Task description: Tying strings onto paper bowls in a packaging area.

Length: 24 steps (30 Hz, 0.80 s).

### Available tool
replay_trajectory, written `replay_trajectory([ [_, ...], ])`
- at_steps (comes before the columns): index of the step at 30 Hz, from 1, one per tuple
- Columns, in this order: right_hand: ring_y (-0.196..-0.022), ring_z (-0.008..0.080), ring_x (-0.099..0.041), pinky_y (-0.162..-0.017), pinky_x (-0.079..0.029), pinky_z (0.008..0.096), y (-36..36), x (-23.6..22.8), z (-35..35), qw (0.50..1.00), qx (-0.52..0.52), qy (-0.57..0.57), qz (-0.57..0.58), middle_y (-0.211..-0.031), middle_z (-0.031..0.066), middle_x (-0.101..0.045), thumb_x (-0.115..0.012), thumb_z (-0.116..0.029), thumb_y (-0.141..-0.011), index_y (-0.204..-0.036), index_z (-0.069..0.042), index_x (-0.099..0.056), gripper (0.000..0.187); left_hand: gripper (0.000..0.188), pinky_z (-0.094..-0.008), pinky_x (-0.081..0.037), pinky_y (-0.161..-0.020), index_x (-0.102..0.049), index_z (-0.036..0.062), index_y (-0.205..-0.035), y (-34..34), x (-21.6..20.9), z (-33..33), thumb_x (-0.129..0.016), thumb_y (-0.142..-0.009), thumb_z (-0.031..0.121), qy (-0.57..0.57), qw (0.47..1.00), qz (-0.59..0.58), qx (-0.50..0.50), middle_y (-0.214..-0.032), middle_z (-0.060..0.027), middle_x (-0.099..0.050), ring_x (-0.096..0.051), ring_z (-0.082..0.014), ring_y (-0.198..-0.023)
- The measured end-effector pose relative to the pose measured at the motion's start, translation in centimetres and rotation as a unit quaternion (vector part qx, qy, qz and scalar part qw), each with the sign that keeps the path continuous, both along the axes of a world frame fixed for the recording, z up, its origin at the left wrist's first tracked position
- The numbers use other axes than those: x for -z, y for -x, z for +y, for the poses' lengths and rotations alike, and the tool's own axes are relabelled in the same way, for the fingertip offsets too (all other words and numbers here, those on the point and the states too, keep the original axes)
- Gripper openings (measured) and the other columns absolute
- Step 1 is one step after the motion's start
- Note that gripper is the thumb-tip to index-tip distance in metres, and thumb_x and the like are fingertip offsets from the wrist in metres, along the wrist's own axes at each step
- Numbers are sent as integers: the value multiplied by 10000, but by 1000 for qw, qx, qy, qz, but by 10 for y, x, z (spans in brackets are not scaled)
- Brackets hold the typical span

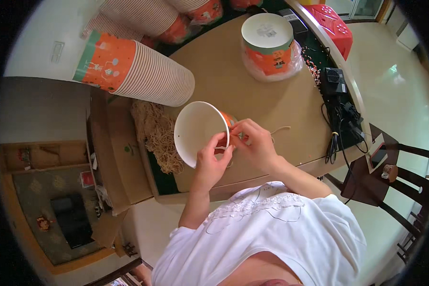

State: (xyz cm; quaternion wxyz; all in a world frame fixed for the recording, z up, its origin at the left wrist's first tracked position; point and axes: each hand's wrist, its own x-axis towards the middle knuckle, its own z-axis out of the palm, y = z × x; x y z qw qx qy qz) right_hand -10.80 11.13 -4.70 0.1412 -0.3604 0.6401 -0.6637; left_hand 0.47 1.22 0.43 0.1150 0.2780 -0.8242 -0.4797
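Observation:
A white-lined paper bucket (193,136) with an orange printed outside lies tilted on the table in front of me, its mouth turned toward me. A small dark hole shows in its wall near the left rim. My left hand (213,161) is closed at the bucket's right rim, fingertips pinching a pale cord. Just right of it, against the outside of the rim, my right hand (256,143) is closed in a pinch on the cord. A loose end of the cord (282,128) sticks out beyond my right hand. My fingers partly hide the spot where the cord meets the bucket.
A tangled heap of beige cords (159,133) lies left of the bucket. Behind it rests a long stack of nested paper buckets (148,71). An upside-down bucket stack (268,43) in clear plastic stands at the back right. Black cables (338,128) and adapters line the right edge.

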Motion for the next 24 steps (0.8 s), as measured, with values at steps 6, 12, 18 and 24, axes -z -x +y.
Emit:
replay_trajectory([
  [6, -778, 287, -626, -617, -526, 343, 3, -2, 6, 999, 4, -29, 15, -897, 104, -602, -655, -35, -791, -870, -40, -590, 103, 224, -318, -514, -711, -596, 7, -1116, 7, -4, -1, -548, -903, 53, 45, 998, -19, 29, -912, -143, -674, -667, -199, -830],
  [12, -778, 169, -624, -619, -503, 263, 3, -3, 11, 997, -22, -70, 5, -946, 71, -621, -638, 14, -816, -892, -21, -608, 89, 143, -367, -500, -640, -622, 40, -1022, 13, -4, 4, -567, -897, 83, 151, 988, -10, 27, -833, -159, -659, -650, -293, -737],
  [18, -768, 159, -628, -635, -502, 262, 3, -8, 13, 996, -32, -69, -38, -899, 77, -619, -630, 22, -822, -929, -21, -626, 115, 41, -426, -482, -582, -527, 39, -932, 17, -1, 2, -533, -905, 70, 170, 985, -12, 16, -773, -167, -631, -625, -359, -700],
  [24, -680, 144, -620, -602, -491, 263, 5, -6, 16, 993, -38, -36, -101, -838, 80, -634, -632, -3, -840, -970, -14, -614, 132, 47, -371, -493, -553, -463, 43, -968, 15, 1, 0, -480, -939, 76, 91, 995, 29, -33, -747, -126, -637, -645, -273, -657],
])
